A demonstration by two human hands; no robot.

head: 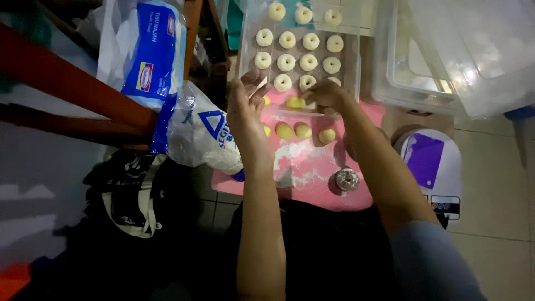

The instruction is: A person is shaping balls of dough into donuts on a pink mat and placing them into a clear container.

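Dough rings, pale and each with a hole in the middle, lie in rows on a clear tray at the far edge of a pink mat. The right hand rests at the near edge of that tray, its fingers curled around a yellowish piece of dough; how tightly they hold it cannot be told. The left hand stands edge-up just left of the tray, fingers loosely spread and grasping nothing. Near of the tray, three dough balls sit in a row on the mat, with a fourth partly hidden behind the left wrist. Flour is smeared over the middle of the mat, and a small round metal cutter lies at its near right. A flour bag in white and blue leans at the left of the mat. A purple-topped kitchen scale sits on the tiled floor to the right, and a clear plastic box stands far right.
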